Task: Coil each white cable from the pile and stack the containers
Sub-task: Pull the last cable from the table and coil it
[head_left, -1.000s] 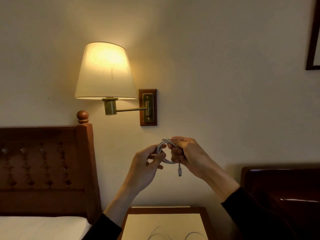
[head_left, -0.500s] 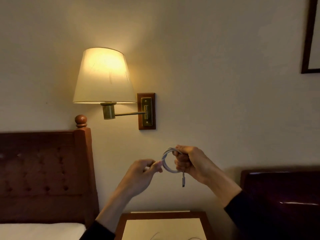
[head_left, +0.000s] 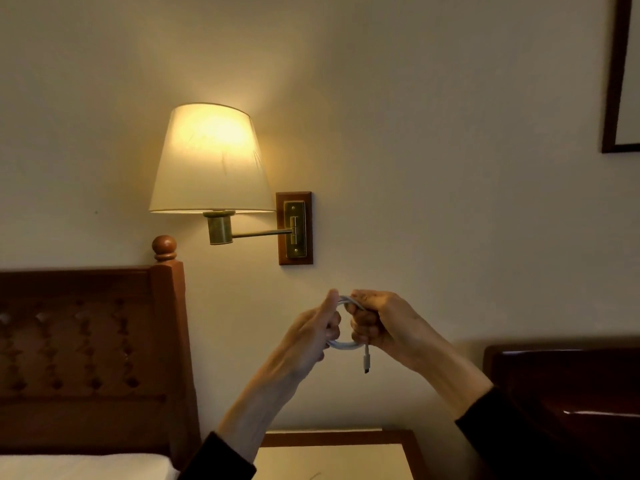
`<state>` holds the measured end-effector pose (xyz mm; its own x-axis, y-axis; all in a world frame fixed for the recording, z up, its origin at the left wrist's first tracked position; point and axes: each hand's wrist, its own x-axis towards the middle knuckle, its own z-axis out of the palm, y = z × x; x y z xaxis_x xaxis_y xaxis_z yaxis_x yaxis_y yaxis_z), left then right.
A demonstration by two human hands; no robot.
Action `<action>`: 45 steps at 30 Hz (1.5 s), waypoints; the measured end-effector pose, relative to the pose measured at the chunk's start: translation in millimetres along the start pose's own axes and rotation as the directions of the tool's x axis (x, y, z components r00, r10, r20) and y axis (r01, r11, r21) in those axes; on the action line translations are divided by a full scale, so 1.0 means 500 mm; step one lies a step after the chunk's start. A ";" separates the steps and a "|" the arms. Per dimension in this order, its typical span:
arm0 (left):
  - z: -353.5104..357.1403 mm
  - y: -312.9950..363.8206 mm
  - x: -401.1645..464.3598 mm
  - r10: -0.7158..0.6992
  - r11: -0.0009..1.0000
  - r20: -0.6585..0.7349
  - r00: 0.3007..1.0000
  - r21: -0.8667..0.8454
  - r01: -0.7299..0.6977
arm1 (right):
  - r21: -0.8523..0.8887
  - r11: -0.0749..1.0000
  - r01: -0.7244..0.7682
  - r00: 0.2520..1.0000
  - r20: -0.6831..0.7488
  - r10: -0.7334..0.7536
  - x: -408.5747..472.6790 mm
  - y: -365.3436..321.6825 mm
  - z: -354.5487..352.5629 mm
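Note:
A white cable (head_left: 344,345), wound into a small loop, is held up in front of the wall between both hands. My left hand (head_left: 311,337) grips the loop's left side, thumb up along its top. My right hand (head_left: 381,323) curls around the right side of the loop. One end with a plug (head_left: 366,363) hangs down below my right hand. The pile of cables and the containers are out of view, apart from a faint strand at the bottom edge of the nightstand.
A lit wall lamp (head_left: 211,161) hangs above the hands on a brass arm. A wooden headboard (head_left: 90,358) and bed stand at left, a nightstand (head_left: 339,455) lies below, dark wooden furniture (head_left: 568,393) at right, a picture frame (head_left: 620,81) at top right.
My left hand has moved back in from the loop's left side and now grips the coil, thumb raised. The view has tilted up a little; the hanging plug stays below my right hand.

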<state>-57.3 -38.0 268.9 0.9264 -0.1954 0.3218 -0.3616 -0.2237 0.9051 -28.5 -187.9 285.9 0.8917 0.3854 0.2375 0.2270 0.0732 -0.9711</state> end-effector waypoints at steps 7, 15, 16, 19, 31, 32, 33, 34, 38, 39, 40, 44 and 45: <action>0.039 -0.024 0.022 0.296 0.955 -0.302 0.906 0.106 -0.277 | -0.241 0.966 0.096 0.984 -0.126 -0.130 -0.002 0.004 0.004; 0.022 -0.053 0.038 0.293 0.956 -0.397 0.870 0.126 -0.265 | -0.688 0.724 0.050 0.948 -0.195 -0.251 -0.034 0.020 -0.031; 0.024 -0.060 0.040 0.298 0.954 -0.399 0.867 0.136 -0.266 | -0.696 0.717 0.039 0.942 -0.214 -0.259 -0.035 0.017 -0.031; 0.029 -0.078 0.044 0.287 0.958 -0.414 0.864 0.144 -0.250 | -0.341 0.940 -0.003 0.960 -0.263 -0.093 -0.037 0.001 -0.023; 0.039 -0.067 0.022 0.140 0.976 -0.424 0.895 -0.092 -0.196 | -0.846 0.489 0.211 0.612 -0.275 -0.741 -0.015 0.115 0.057; 0.039 -0.068 0.019 0.124 0.977 -0.418 0.900 -0.109 -0.186 | -0.855 0.482 0.190 0.587 -0.295 -0.754 -0.011 0.115 0.059; 0.038 -0.067 0.017 0.110 0.976 -0.416 0.902 -0.128 -0.178 | -0.845 0.501 0.190 0.565 -0.323 -0.759 -0.005 0.115 0.059; 0.038 -0.065 0.015 0.099 0.975 -0.418 0.903 -0.142 -0.173 | -0.826 0.526 0.205 0.547 -0.349 -0.761 0.001 0.115 0.058; 0.033 -0.054 0.015 0.078 0.972 -0.433 0.898 -0.166 -0.164 | -0.609 0.704 0.365 0.680 -0.342 -0.649 0.013 0.108 0.053; 0.029 -0.052 0.017 0.070 0.973 -0.439 0.896 -0.169 -0.159 | -0.517 0.758 0.398 0.744 -0.301 -0.597 0.011 0.103 0.053; 0.023 -0.051 0.020 0.065 0.973 -0.447 0.892 -0.169 -0.156 | -0.437 0.798 0.416 0.792 -0.256 -0.554 0.009 0.098 0.051; -0.005 -0.055 0.031 0.034 0.968 -0.488 0.872 -0.202 -0.150 | -0.315 0.876 0.365 0.915 -0.050 -0.400 -0.004 0.073 0.027; -0.009 -0.054 0.031 0.025 0.966 -0.492 0.870 -0.212 -0.148 | -0.343 0.873 0.347 0.926 -0.019 -0.376 -0.004 0.071 0.023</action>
<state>-32.7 -30.4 250.6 0.8486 0.2942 0.4396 -0.4640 0.0148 0.8857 -26.9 -175.6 250.8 0.7480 0.3120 0.5857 0.6423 -0.1182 -0.7573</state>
